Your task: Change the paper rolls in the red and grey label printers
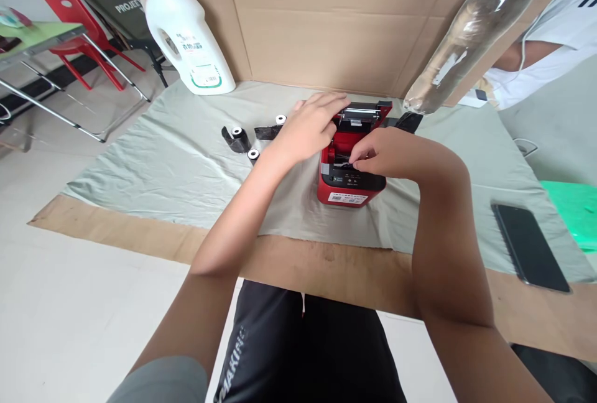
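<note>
I see the red printer (351,190) sitting lid-up on the cloth (163,160), my left hand (308,126) spread loosely over its top left edge, my right hand (387,154) pinching fingertips together in its open bay, on what I cannot tell, with black rolls (240,137) nearby on the left.

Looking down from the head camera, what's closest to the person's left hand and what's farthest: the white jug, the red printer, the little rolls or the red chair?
1. The red printer, touching the left hand.
2. The little rolls, just left of it on the cloth.
3. The white jug, back left by the cardboard.
4. The red chair, far left, beyond the jug.
</note>
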A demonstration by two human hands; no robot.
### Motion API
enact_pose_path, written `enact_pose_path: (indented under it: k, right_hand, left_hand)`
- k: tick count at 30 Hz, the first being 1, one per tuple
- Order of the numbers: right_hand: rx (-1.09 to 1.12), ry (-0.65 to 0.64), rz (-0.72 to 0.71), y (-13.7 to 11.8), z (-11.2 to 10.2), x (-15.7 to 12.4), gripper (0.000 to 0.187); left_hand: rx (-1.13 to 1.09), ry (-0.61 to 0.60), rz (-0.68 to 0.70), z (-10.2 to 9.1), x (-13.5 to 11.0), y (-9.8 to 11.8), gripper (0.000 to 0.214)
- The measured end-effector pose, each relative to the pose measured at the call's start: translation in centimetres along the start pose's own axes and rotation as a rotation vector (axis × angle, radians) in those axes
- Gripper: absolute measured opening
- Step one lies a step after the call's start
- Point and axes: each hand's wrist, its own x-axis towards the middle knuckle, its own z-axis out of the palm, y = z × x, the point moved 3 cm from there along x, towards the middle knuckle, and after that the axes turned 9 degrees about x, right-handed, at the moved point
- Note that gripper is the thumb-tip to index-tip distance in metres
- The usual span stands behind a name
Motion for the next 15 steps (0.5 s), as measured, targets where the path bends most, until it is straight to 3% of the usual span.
enact_pose_path:
  k: [3,8,15]
  right_hand:
    - [0.000,0.009,0.003,0.3,-0.3,-0.2,0.016]
    - [-0.015,0.020,-0.010,0.4,-0.1,-0.5,0.021]
    - [-0.019,0.051,-0.018,-0.3,0.0,-1.9,0.019]
  left_hand:
    - [0.050,0.005,0.004,0.5,0.0,0.6,0.063]
    - [0.073,0.007,0.000,-0.5,-0.4,1.8,0.063]
    - [0.106,-0.143,0.038,-0.9,-1.1,3.8,0.050]
